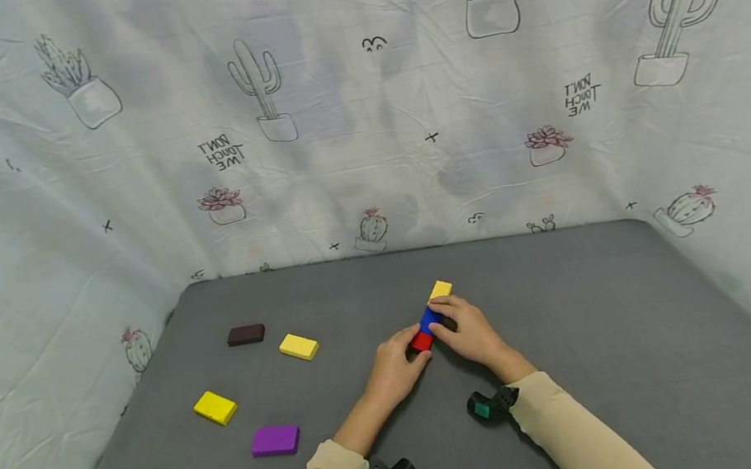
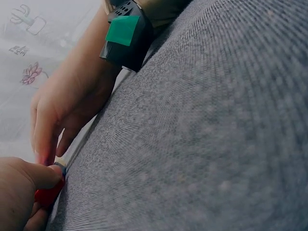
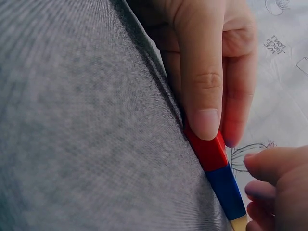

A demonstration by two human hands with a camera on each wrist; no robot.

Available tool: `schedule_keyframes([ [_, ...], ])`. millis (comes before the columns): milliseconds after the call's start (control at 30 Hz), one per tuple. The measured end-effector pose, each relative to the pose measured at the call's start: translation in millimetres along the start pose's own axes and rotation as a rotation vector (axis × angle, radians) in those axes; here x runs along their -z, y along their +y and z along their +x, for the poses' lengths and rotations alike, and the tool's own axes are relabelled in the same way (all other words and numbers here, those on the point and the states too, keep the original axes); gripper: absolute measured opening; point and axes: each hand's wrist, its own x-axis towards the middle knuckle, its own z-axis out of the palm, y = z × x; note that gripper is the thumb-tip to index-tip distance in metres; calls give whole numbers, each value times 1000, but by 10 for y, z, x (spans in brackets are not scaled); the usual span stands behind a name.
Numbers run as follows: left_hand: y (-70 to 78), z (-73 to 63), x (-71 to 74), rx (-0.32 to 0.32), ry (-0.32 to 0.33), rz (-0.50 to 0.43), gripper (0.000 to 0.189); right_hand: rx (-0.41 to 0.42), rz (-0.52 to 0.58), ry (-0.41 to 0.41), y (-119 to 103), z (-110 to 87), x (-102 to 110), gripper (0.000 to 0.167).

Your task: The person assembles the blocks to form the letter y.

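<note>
A red block (image 1: 422,341), a blue block (image 1: 428,321) and a yellow block (image 1: 440,288) lie end to end in a slanting row on the grey table. My left hand (image 1: 392,368) grips the red block at the near end, its thumb on one side and fingers on the other. The right hand (image 1: 470,333) is over the blue block, thumb and fingers loosely bent. In the right wrist view a gap shows between the right fingertips (image 3: 254,162) and the blue block (image 3: 225,191).
On the left of the table lie a dark brown block (image 1: 246,335), a pale yellow block (image 1: 299,347), a brighter yellow block (image 1: 215,409) and a purple block (image 1: 275,441). A white curtain (image 1: 353,104) with plant drawings hangs behind the table (image 1: 589,331).
</note>
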Motion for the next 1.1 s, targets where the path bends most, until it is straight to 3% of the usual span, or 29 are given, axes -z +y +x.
schedule_keyframes([
  [233, -14, 3, -13, 9, 4, 8, 46, -17, 3, 40, 19, -4, 0, 52],
  [500, -27, -6, -23, -12, 15, 43, 46, -102, -84, -62, -19, -3, 9, 71],
  [767, -22, -23, -19, -27, 14, 61, 47, -114, -113, -91, -30, -12, -5, 74],
  [1100, -30, -72, -11, -22, -21, 19, 54, -140, -111, -102, -37, -36, -19, 75],
])
